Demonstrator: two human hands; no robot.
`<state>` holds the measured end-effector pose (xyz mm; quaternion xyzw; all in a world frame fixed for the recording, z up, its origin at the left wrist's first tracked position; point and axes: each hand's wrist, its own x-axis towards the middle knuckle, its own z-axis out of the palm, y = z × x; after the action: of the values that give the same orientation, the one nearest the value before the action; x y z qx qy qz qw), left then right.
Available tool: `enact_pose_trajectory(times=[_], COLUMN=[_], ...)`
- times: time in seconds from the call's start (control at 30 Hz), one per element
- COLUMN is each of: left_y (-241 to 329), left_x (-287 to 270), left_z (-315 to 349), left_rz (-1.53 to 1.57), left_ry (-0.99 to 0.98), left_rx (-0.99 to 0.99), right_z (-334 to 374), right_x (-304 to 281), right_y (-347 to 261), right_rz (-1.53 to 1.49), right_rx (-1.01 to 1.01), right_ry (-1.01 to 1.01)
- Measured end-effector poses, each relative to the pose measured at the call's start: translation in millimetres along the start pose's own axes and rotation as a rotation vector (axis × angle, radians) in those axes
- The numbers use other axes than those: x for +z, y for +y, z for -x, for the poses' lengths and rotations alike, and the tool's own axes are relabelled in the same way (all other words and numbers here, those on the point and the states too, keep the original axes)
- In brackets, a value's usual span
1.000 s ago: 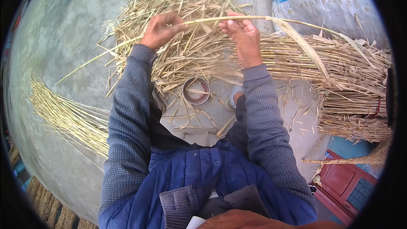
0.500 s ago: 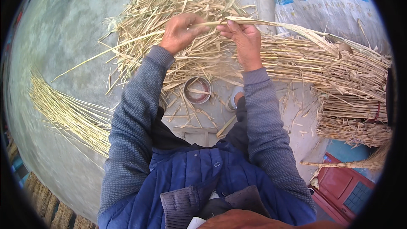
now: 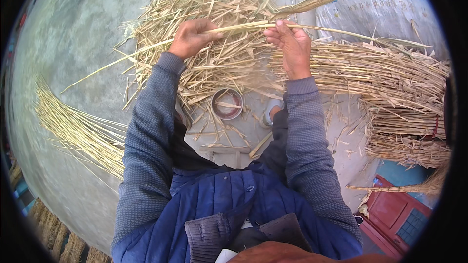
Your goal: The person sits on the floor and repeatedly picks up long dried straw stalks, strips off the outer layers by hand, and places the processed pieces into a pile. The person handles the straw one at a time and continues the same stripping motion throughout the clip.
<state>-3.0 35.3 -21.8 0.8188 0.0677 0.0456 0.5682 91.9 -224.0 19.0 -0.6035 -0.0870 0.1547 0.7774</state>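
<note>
A long, thin dried stalk (image 3: 239, 28) stretches across in front of me, its narrow end reaching down to the left over the floor. My left hand (image 3: 191, 38) is closed round it, thumb along the stalk. Farther right, my right hand (image 3: 291, 44) pinches the same stalk between thumb and fingers. From near the right fingertips a broad dry leaf (image 3: 331, 1) sticks out to the upper right, curled at its tip. Below both hands spreads a heap of stripped straw and leaves (image 3: 214, 63).
A thick stack of stalks (image 3: 360, 68) lies at right, below a white and blue sack (image 3: 370, 9). At left rests a bundle of peeled stalks (image 3: 83, 126). A round metal tin (image 3: 227, 103) stands between my feet. A red panel (image 3: 390, 209) is at lower right.
My hands have moved apart, the left one leftward and the right one rightward along the stalk. The leaf, lying along the stalk before, now stands away from it to the upper right.
</note>
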Motion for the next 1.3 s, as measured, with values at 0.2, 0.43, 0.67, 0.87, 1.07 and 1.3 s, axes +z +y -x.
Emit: enact_pose_trajectory(times=[0.2, 0.43, 0.67, 0.87, 1.07, 1.3], left_y=[-3, -19, -40, 10, 15, 20], left_x=[2, -37, -45, 11, -23, -2], left_z=[4, -3, -5, -1, 3, 8], left_rz=[0.113, 0.571, -0.598, -0.29, -0.408, -0.367], left_ry=[0.063, 0.359, 0.555, 0.032, 0.042, -0.051], left_rx=[-0.104, -0.069, 0.054, 0.375, 0.068, 0.033], right_z=[-2, -7, -3, 2, -6, -4], right_x=[3, -17, -11, 24, 2, 9], right_y=[3, 4, 11, 29, 13, 20], right_rz=[0.016, 0.037, -0.022, 0.002, -0.004, -0.039], right_rx=[-0.004, 0.09, 0.061, 0.117, 0.074, 0.083], right_ry=[-0.015, 0.131, -0.095, -0.2, -0.043, -0.115])
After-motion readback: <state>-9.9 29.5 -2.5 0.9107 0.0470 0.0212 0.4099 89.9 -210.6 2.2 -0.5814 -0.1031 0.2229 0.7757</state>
